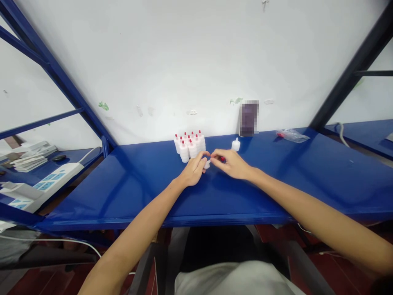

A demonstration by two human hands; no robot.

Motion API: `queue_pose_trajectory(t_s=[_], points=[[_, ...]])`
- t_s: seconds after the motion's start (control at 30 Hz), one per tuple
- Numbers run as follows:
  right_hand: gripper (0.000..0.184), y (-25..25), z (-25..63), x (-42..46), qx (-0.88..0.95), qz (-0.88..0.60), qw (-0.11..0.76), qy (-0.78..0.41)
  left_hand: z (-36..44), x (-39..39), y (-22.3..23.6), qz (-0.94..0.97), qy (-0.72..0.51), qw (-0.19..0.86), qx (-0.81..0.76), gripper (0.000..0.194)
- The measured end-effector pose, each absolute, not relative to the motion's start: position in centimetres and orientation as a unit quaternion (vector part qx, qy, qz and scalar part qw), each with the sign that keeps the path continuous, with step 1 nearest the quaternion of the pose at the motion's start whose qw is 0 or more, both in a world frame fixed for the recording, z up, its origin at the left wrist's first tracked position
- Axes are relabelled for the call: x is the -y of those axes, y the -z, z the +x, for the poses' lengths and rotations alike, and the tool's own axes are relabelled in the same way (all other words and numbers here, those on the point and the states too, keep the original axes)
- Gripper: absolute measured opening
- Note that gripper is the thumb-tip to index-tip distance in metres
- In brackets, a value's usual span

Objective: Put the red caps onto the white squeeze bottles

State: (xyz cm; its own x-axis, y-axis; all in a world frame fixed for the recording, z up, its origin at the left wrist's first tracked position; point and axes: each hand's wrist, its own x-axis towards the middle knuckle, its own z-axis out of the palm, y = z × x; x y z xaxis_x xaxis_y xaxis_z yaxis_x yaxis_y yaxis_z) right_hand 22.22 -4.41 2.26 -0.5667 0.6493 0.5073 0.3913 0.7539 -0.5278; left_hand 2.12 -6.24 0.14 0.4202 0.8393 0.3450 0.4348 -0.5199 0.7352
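Observation:
Near the middle of the table, my left hand (195, 169) is closed around a small white squeeze bottle (207, 164), which is tilted toward the right. My right hand (231, 163) pinches at the bottle's nozzle end; whatever lies between its fingertips is hidden. A red cap (222, 159) shows in the gap between the right thumb and fingers; I cannot tell whether it rests in the hand or on the table. Just behind my left hand stands a cluster of several white bottles with red caps (184, 151). Beyond my right hand, one white bottle without a red cap (236, 145) stands upright.
The blue table (132, 192) meets a white wall. A dark, pixelated upright panel (249, 119) leans there. At the back right lies a clear plastic bag with something red inside (293, 135). Blue frame posts rise at both sides. Power strips (50, 182) sit at the left.

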Motion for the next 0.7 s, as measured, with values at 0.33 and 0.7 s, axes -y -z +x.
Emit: queue_pose_trajectory(t_s=[0.33,0.7], points=[[0.024,-1.8,29.8,-2.9,0.707,-0.550,0.432,0.106,2.1,5.6,-0.2,0.825,-0.307,0.247,-0.405,0.032],[0.041,-3.4,27.8,-1.2,0.727,-0.548,0.410,0.055,2.5,6.0,-0.2,0.840,-0.286,0.208,-0.411,0.023]])
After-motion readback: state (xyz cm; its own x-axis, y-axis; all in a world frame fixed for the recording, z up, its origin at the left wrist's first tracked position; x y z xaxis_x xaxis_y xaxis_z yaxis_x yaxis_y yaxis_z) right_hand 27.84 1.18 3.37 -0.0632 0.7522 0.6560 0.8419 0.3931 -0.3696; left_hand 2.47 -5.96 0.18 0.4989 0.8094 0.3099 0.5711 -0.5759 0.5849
